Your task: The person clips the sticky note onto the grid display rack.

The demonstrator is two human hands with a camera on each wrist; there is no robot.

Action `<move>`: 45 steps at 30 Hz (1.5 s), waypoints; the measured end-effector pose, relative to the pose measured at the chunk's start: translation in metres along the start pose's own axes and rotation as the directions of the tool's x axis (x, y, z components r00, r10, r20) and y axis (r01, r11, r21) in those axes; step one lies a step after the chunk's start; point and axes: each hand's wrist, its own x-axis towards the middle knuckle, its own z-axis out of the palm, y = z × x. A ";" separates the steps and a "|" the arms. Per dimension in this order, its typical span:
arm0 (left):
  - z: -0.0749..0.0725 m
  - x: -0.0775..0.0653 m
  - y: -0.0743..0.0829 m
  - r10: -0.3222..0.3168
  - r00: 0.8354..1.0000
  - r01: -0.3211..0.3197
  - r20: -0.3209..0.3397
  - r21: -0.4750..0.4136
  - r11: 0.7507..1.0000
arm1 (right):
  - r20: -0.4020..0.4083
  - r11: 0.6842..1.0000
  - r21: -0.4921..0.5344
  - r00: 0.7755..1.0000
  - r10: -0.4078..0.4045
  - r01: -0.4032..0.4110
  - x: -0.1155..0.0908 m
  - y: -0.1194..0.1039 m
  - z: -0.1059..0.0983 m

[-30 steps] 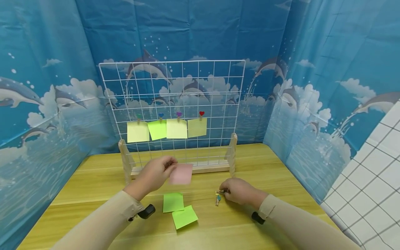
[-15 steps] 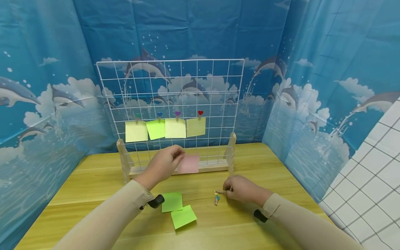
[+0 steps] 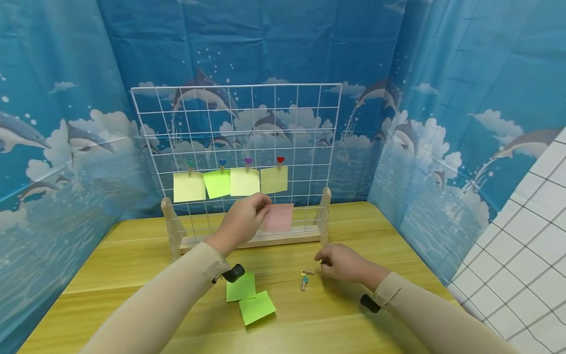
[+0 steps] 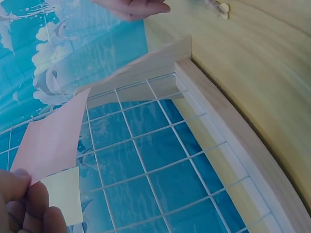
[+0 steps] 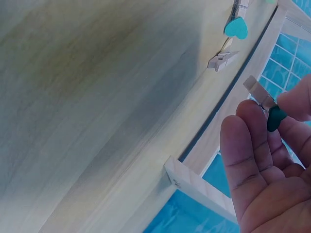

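Note:
My left hand (image 3: 242, 220) pinches a pink sticky note (image 3: 280, 218) by its left edge, in front of the lower part of the white wire grid (image 3: 309, 142). In the left wrist view the note (image 4: 54, 138) hangs between thumb and fingertips, overlapping a pale yellow note (image 4: 68, 199). My right hand (image 3: 347, 264) is low over the table at the right. Its thumb and fingers hold a small wooden clothespin (image 5: 259, 91) with a dark green heart, plainest in the right wrist view. Beside that hand, two more small clothespins (image 3: 303, 283) lie on the wood, one with a teal heart.
Several notes (image 3: 189, 187) hang in a row on the grid from heart clothespins (image 3: 280, 160). Wooden feet (image 3: 325, 211) support the grid. Two green sticky notes (image 3: 258, 309) lie overlapping on the table (image 3: 353, 319). A blue dolphin curtain (image 3: 371, 49) surrounds the back and sides.
My left hand has carried the pink note up and to the right, toward the grid. My right hand has drawn slightly away from the clothespins on the table, with one in its fingers.

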 end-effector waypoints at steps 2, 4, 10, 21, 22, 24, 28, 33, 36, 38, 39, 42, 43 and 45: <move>0.001 0.004 0.002 -0.009 1.000 0.009 0.000 -0.008 1.000 | -0.004 1.000 -0.009 1.000 -0.006 0.006 0.000 0.000 0.000; 0.002 0.010 0.004 -0.012 1.000 0.012 -0.002 -0.015 1.000 | -0.008 1.000 -0.011 1.000 -0.005 0.005 -0.001 0.000 -0.001; 0.007 0.028 0.006 -0.024 1.000 0.023 -0.021 -0.029 0.999 | -0.026 1.000 0.021 1.000 0.012 -0.012 -0.004 0.001 -0.005; 0.012 0.052 0.014 -0.063 0.997 0.061 -0.052 -0.039 0.997 | -0.036 0.995 0.066 0.997 0.073 -0.071 -0.005 -0.004 -0.014; 0.012 0.053 0.015 -0.068 0.996 0.066 -0.054 -0.039 0.997 | -0.033 0.994 0.076 0.996 0.080 -0.077 -0.005 -0.004 -0.015; 0.013 0.057 0.017 -0.075 0.995 0.073 -0.060 -0.037 0.997 | -0.028 0.991 0.097 0.995 0.093 -0.090 -0.006 -0.004 -0.016; 0.016 0.065 0.020 -0.077 0.995 0.075 -0.069 -0.033 0.997 | -0.033 0.987 0.122 0.994 0.105 -0.101 -0.007 -0.004 -0.019; 0.019 0.073 0.024 -0.088 0.993 0.085 -0.074 -0.035 0.996 | -0.053 0.984 0.108 0.988 0.148 -0.142 -0.008 -0.006 -0.023; 0.020 0.077 0.027 -0.105 0.991 0.102 -0.079 -0.039 0.994 | -0.063 0.983 0.095 0.984 0.165 -0.159 -0.008 -0.009 -0.025; 0.021 0.079 0.028 -0.117 0.990 0.113 -0.083 -0.046 0.992 | -0.064 0.981 0.096 0.983 0.173 -0.166 -0.008 -0.010 -0.027; 0.022 0.080 0.028 -0.121 0.989 0.117 -0.086 -0.050 0.992 | -0.065 0.981 0.097 0.983 0.173 -0.167 -0.008 -0.011 -0.027; 0.023 0.084 0.029 -0.129 0.987 0.123 -0.094 -0.067 0.990 | -0.069 0.984 0.097 0.985 0.158 -0.151 -0.009 -0.010 -0.028; 0.024 0.085 0.028 -0.129 0.987 0.123 -0.099 -0.072 0.990 | -0.072 0.984 0.101 0.985 0.158 -0.150 -0.009 -0.009 -0.028; 0.025 0.088 0.028 -0.133 0.985 0.125 -0.110 -0.080 0.989 | -0.078 0.986 0.103 0.987 0.141 -0.132 -0.009 -0.009 -0.029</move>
